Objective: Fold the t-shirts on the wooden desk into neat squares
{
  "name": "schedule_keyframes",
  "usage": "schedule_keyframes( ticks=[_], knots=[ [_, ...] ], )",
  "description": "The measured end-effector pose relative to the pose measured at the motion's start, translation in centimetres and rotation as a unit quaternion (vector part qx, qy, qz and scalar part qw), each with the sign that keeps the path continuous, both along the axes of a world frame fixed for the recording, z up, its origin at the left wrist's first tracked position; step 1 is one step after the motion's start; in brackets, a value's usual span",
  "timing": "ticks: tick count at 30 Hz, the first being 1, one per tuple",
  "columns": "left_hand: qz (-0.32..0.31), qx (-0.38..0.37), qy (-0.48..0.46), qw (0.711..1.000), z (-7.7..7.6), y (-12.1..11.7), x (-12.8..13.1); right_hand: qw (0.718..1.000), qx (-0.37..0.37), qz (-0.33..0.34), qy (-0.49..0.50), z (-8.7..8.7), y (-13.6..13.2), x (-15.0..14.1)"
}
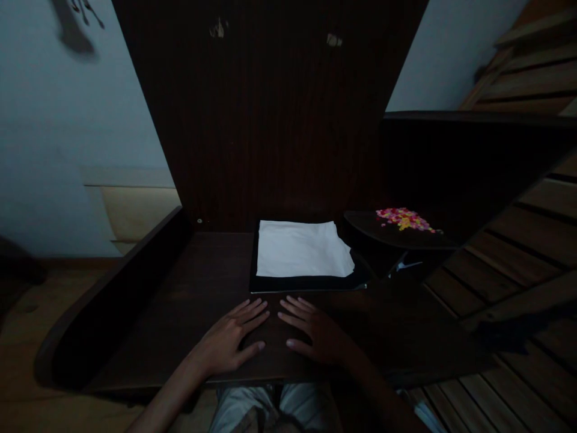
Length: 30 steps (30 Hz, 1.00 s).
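Note:
My left hand (234,337) lies flat on the dark wooden desk (180,313), its fingers spread and holding nothing. Beside it, my right hand (311,331) rests palm down with the fingers apart, also holding nothing. Just beyond my fingertips is a white sheet (302,248), paper or cloth, with an uneven right edge. It lies on a flat black board or folder (306,284); which of these, I cannot tell. Neither hand touches the white sheet.
On a small raised corner shelf (365,224) at the right sits a heap of small pink, red and yellow pieces (406,219). Something thin and pale (408,264) lies below it. A side panel (121,288) borders the desk's left; a slatted wooden structure (514,264) stands right.

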State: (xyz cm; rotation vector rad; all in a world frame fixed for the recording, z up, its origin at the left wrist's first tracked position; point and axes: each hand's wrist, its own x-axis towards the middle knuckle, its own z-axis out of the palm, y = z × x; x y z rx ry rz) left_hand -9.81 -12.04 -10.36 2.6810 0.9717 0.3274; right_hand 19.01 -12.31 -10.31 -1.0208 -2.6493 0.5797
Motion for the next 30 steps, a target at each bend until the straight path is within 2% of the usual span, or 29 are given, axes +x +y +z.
schedule_keyframes(
  ticks=[6, 19, 30],
  knots=[
    [0.001, 0.014, -0.010, 1.000, 0.40, -0.33, 0.35, 1.000, 0.004, -0.004, 0.017, -0.16, 0.08, -0.06],
    [0.001, 0.023, 0.009, 1.000, 0.26, -0.26, 0.27, 1.000, 0.018, -0.004, 0.019, -0.06, -0.09, -0.23],
    [0.000, 0.039, -0.015, 0.999, -0.29, -0.11, 0.05, 0.999, 0.020, -0.008, 0.030, -0.18, -0.05, -0.26]
  ],
)
